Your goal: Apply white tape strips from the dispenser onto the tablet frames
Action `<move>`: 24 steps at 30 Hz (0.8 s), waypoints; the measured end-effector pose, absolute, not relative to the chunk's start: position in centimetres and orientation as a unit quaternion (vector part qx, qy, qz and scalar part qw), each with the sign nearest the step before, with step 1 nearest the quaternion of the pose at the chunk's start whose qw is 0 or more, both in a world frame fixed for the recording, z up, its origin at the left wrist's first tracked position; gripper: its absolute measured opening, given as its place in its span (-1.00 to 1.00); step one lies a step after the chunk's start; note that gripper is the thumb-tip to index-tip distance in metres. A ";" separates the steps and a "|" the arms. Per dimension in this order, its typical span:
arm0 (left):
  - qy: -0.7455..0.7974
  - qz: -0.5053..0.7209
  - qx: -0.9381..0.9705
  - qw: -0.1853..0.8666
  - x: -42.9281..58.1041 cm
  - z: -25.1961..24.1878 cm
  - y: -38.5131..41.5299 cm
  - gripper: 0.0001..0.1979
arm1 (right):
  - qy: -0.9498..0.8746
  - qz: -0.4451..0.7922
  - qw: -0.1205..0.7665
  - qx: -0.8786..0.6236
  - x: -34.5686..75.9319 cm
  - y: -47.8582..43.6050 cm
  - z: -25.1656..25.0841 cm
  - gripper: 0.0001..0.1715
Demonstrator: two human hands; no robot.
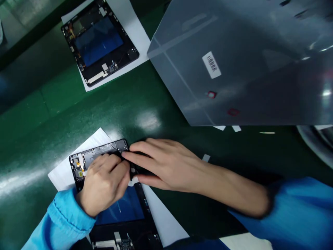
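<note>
Carefully, the left hand (104, 185) curls narrow over the black tablet frame (90, 158), gripping its edge; the right hand (163, 165) lays straight fingers at its corner, grip unclear.

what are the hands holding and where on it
An opened tablet, by its exposed end: the left hand over it, the right hand with fingertips at the black frame's corner.

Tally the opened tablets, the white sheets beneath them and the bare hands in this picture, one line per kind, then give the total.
Opened tablets: 2 (upper tablet, lower tablet)
White sheets: 2 (upper sheet, lower sheet)
Hands: 2 (left hand, right hand)
Total: 6
</note>
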State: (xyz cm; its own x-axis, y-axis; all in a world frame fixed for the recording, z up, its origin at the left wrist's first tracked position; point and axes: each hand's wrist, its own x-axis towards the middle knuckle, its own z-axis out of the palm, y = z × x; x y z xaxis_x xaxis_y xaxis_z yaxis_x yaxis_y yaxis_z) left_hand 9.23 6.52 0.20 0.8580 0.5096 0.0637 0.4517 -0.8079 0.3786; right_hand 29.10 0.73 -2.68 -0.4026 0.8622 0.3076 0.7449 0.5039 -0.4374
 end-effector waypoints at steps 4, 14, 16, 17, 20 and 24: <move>0.242 0.088 0.950 0.178 9.2 0.2 6.5 -0.85 | -0.848 0.105 0.207 -0.476 29.2 1.3 -2.5 -0.56; 0.246 0.081 0.961 0.093 8.4 0.5 6.4 -0.88 | -0.846 0.122 0.210 -0.474 29.6 0.9 -2.5 -0.59; 0.248 0.078 0.962 0.089 8.3 0.5 6.4 -0.87 | -0.843 0.143 0.210 -0.474 29.7 0.9 -2.5 -0.59; 0.245 0.077 0.962 0.091 8.3 0.5 6.4 -0.87 | -0.842 0.151 0.211 -0.474 29.8 0.8 -2.6 -0.58; 0.235 0.075 0.964 0.098 8.3 0.5 6.5 -0.86 | -0.839 0.156 0.218 -0.474 29.8 0.7 -2.7 -0.57; 0.229 0.067 0.967 0.093 8.3 0.4 6.5 -0.84 | -0.845 0.133 0.204 -0.477 29.6 0.7 -2.7 -0.58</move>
